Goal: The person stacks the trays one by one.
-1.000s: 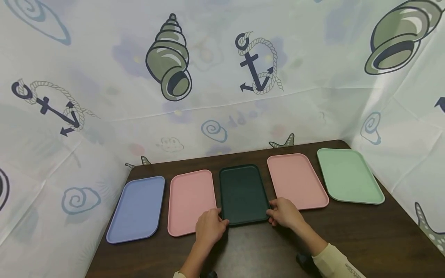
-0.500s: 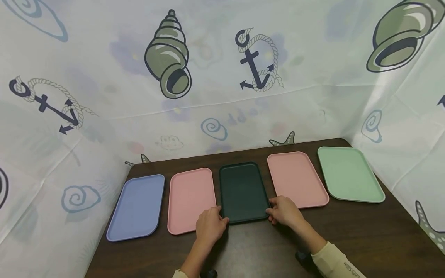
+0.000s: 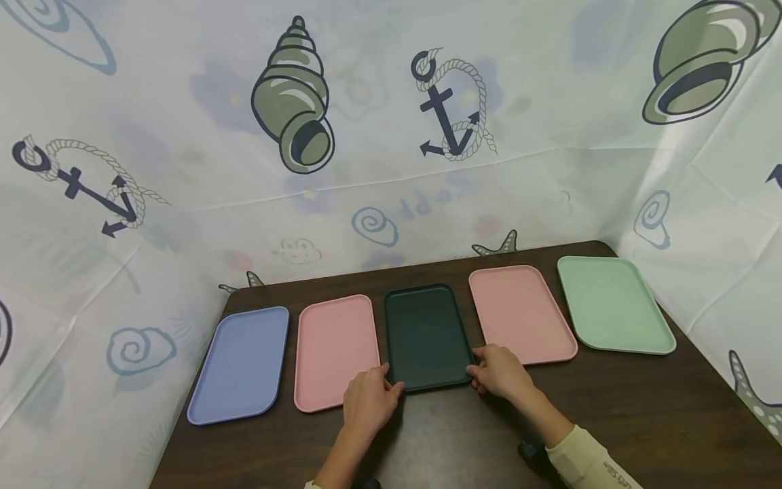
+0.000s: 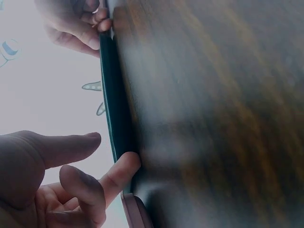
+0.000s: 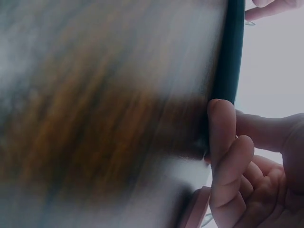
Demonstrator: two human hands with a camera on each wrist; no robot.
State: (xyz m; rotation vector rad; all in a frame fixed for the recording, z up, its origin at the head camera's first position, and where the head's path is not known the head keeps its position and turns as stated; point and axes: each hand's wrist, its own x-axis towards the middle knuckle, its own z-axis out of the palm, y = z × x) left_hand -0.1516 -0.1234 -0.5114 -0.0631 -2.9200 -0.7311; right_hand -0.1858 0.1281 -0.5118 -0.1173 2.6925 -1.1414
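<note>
A dark green tray (image 3: 427, 338) lies flat in the middle of a row of trays. My left hand (image 3: 369, 397) is at its near left corner. In the left wrist view one finger (image 4: 124, 166) of that hand touches the tray's edge, while the thumb (image 4: 78, 146) stands a little apart above the rim. At the near right corner, my right hand (image 3: 501, 372) pinches the edge, with fingers curled. The right wrist view has a fingertip (image 5: 221, 109) against the dark green edge; the thumb tip is partly hidden behind it.
Left of it lie a pink tray (image 3: 337, 353) and a blue tray (image 3: 239, 367). To the right are another pink tray (image 3: 522, 314) and a light green tray (image 3: 616, 305). All rest on a dark wooden table (image 3: 452, 435), with patterned cloth (image 3: 379, 122) hung behind and at both sides.
The view has tilted very slightly. Both hands stay at the dark green tray's near corners, and no tray has visibly moved.
</note>
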